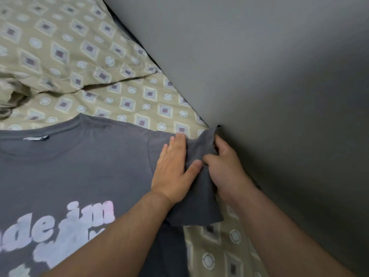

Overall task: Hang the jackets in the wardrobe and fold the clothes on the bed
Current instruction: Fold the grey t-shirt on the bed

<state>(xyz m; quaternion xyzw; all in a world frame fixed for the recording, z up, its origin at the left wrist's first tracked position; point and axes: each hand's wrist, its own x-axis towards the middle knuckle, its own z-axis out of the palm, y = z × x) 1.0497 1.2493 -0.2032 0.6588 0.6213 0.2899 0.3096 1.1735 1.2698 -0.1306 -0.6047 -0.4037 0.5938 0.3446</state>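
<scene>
- At the far left a bunched fold of patterned cloth (14, 94) lies on the bed; I cannot tell what it belongs to.
- A pillow (60, 47) in the same beige diamond-and-circle print fills the upper left, its lower edge resting on the bedsheet (139, 104).
- A dark grey T-shirt (79, 166) lies flat on the bedsheet, front up, neckline toward the pillow. A small label (36, 138) shows inside the collar, and pale pink-and-white lettering (65, 226) runs across the chest, cut off by the left edge of the view.
- The left hand (173, 168) lies palm down on the shirt by the shoulder seam, fingers straight and close together, thumb spread out to the side, pressing the cloth flat.
- The shirt's sleeve (199, 196) stretches out toward the wall, its hem lying over the bedsheet.
- The right hand (227, 172) grips the outer edge of that sleeve, its fingers curled round the cloth, just beside the left thumb.
- A plain grey wall (279, 76) runs along the bed's edge and takes up the whole right side.
</scene>
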